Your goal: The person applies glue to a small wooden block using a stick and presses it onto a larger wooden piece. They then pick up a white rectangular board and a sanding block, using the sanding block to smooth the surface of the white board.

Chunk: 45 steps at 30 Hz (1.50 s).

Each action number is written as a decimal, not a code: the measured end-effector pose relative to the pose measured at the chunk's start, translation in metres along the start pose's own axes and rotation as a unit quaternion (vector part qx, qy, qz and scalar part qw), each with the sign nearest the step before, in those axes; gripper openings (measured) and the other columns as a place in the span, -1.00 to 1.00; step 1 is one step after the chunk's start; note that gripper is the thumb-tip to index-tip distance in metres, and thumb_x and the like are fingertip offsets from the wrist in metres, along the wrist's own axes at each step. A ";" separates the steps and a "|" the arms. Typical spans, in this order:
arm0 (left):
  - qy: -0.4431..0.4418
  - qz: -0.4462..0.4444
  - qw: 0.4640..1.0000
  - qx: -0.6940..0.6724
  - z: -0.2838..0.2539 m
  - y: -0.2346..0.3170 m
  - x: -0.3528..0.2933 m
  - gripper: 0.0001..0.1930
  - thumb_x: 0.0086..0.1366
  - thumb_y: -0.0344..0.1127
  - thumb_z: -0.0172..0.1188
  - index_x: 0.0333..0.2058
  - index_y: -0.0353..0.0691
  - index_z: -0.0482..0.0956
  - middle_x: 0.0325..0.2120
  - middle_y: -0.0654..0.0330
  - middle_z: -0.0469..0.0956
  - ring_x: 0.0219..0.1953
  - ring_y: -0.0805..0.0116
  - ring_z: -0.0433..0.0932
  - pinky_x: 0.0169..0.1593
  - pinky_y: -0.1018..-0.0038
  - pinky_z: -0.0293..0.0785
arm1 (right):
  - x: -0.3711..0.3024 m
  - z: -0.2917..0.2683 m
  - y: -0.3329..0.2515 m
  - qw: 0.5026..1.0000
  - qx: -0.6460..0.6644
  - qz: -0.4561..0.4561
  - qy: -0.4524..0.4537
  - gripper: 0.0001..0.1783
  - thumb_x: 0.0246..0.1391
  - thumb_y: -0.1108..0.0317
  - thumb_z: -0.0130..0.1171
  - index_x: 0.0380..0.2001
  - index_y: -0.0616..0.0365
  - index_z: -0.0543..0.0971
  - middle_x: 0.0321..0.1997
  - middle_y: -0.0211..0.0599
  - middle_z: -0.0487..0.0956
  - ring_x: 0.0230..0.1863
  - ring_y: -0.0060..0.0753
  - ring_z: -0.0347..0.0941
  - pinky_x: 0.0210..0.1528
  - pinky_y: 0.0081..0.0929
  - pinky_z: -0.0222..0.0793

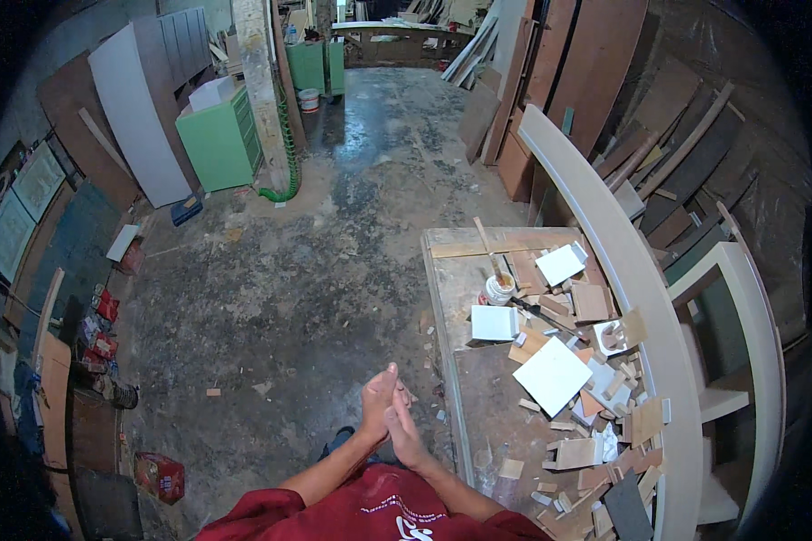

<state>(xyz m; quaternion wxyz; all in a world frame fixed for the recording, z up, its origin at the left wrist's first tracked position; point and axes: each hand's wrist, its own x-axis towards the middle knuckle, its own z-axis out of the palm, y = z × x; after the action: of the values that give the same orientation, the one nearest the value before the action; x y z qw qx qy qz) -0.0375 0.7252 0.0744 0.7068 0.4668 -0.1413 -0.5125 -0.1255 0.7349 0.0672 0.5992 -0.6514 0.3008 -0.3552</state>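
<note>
In front of my dark red shirt, my two hands meet palm to palm above the floor. My left hand [378,402] points away from me, fingers stretched out. My right hand [406,434] lies against it from the right, also with straight fingers; some are hidden behind the other hand. I see nothing held between them. The nearest thing is a wooden workbench [483,410] to the right. On it are a white square board [553,377], a white block [494,323], a small white jar [497,289] with a stick in it, and several wood offcuts [550,307].
A long curved pale panel [609,203] stands along the bench's far right side, beside a pale open frame [753,316]. A red package [160,476] sits on the floor at lower left. Farther off are a green cabinet [216,144], a post [260,81] and a green coiled hose [290,162].
</note>
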 end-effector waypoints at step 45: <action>-0.174 -0.181 0.962 0.103 0.063 -0.014 0.119 -0.58 0.34 0.07 0.00 -0.44 -0.20 0.42 -0.67 0.22 0.41 -0.57 0.41 0.43 -0.46 0.51 0.40 | 0.077 -0.069 0.011 0.997 -0.044 -0.043 0.037 -0.05 0.19 0.28 0.01 0.31 0.34 -0.42 0.45 0.00 -0.42 0.47 -0.27 -0.47 0.40 -0.36 -0.47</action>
<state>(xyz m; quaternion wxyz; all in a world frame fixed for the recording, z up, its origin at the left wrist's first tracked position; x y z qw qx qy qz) -0.0368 0.5898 0.0631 0.5147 0.4582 -0.2271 -0.6882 -0.1383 0.6312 0.0658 0.5424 -0.6760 0.3097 -0.3910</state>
